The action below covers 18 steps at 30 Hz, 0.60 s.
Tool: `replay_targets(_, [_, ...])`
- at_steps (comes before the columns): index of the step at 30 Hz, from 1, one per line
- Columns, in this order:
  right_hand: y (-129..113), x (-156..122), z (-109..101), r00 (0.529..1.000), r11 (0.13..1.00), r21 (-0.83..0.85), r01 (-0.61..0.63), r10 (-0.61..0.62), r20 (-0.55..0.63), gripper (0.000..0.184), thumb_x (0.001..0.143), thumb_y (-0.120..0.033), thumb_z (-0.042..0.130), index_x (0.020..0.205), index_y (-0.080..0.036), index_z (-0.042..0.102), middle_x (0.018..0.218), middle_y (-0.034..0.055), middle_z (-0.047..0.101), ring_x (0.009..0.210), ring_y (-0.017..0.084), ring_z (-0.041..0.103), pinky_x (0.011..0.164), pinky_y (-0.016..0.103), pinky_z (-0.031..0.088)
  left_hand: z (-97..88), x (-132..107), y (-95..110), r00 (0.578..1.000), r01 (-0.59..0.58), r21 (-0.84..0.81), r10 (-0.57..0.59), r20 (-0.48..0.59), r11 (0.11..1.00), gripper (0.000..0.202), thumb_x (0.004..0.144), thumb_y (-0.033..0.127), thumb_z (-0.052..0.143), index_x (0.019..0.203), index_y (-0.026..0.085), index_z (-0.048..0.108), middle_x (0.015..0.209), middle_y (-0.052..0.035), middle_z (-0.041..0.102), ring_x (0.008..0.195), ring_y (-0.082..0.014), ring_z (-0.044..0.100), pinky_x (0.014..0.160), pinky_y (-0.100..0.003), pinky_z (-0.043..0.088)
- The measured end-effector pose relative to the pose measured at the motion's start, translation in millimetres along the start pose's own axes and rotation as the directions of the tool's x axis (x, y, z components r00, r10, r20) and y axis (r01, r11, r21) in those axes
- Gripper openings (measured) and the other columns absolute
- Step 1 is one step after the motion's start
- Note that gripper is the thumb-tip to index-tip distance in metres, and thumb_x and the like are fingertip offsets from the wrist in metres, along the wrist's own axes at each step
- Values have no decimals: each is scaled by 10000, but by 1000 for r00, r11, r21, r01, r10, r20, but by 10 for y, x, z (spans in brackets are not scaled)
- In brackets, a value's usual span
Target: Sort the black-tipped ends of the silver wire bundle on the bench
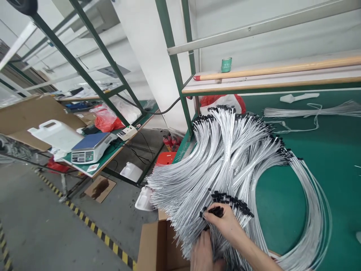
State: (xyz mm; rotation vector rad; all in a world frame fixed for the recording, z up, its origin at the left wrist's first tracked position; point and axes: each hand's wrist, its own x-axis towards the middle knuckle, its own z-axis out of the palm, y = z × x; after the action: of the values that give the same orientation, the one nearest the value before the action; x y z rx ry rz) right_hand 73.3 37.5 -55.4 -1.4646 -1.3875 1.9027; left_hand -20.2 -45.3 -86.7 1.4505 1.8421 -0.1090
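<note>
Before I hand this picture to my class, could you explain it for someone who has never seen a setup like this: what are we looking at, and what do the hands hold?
This is a single view from a camera worn on a person's head, looking forward and down, so the hands at the bottom are the wearer's own. There is no machine here, just two bare hands. The right hand pinches a cluster of black end pieces. These are the tips of a large fan of thin silver-white cables spread across a green work mat. The left hand sits lower among the cables, partly hidden, so its grip is hard to see. An open cardboard box stands at the bottom edge beside them, and a digital scale sits on a separate bench to the left.
</note>
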Motion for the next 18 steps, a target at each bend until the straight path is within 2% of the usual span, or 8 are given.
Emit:
replay_targets(3, [-11,-8,66,1000,1000,-11,21,-21,-8,477,646,-439,456,839,-6,512,791,79,477,654,-7,387,600,89,302,207,44,-141,991,-41,-21,38,-132,999,741,599,167,493,1259,-106,296,1253,-189,320,1167,-282,269,968,-313,214])
replay_targets(5, [-28,-16,133,999,999,-25,34,-34,-9,477,641,-434,459,848,-10,523,802,76,485,670,-3,403,610,86,315,373,74,-286,943,-65,-98,29,-331,993,684,589,205,489,1176,-134,400,1218,-209,355,1159,-309,269,961,-351,227])
replay_targets(7, [-55,-37,198,998,997,-47,54,-54,13,502,648,-462,449,900,-36,527,822,64,489,692,-1,419,619,80,330,502,83,-428,912,-87,-103,37,-409,991,666,572,253,507,1109,-138,463,1170,-216,403,1155,-323,277,971,-352,228])
replay_targets(9, [-103,-91,228,995,993,-83,83,-78,62,549,663,-510,430,1020,-99,504,857,45,484,701,-8,416,626,72,341,553,54,-521,842,-164,-81,97,-531,983,618,587,301,505,1050,-108,525,1115,-209,450,1131,-337,308,983,-391,185])
replay_targets(12, [-242,-254,135,984,972,-190,138,-112,140,743,632,-602,446,1277,-268,291,1022,29,428,717,-20,396,632,69,357,486,-75,-517,775,-292,-188,116,-622,938,586,596,289,482,1060,-66,517,1124,-180,454,1121,-306,339,984,-388,183])
replay_targets(13, [-302,-324,61,973,962,-221,160,-115,202,806,612,-623,457,1310,-299,220,988,27,438,688,-20,400,593,67,351,440,-137,-484,771,-341,-284,94,-629,896,581,598,247,445,1084,-71,475,1131,-177,447,1109,-275,366,962,-351,247])
replay_targets(15, [-411,-450,-134,942,910,-333,247,-145,302,740,671,-648,366,1315,-371,128,1153,9,341,672,-40,425,606,76,395,345,-275,-402,789,-441,-454,94,-608,774,574,579,147,405,1149,82,421,1098,-48,493,1015,-157,467,873,-236,360])
replay_targets(18, [-433,-523,-425,950,896,-331,297,-241,200,639,687,-662,310,1180,-259,364,1073,16,403,675,-19,423,630,97,416,223,-481,-306,770,-279,-480,-105,-629,832,539,613,140,440,1152,154,417,1097,0,487,1050,-135,437,886,-193,318])
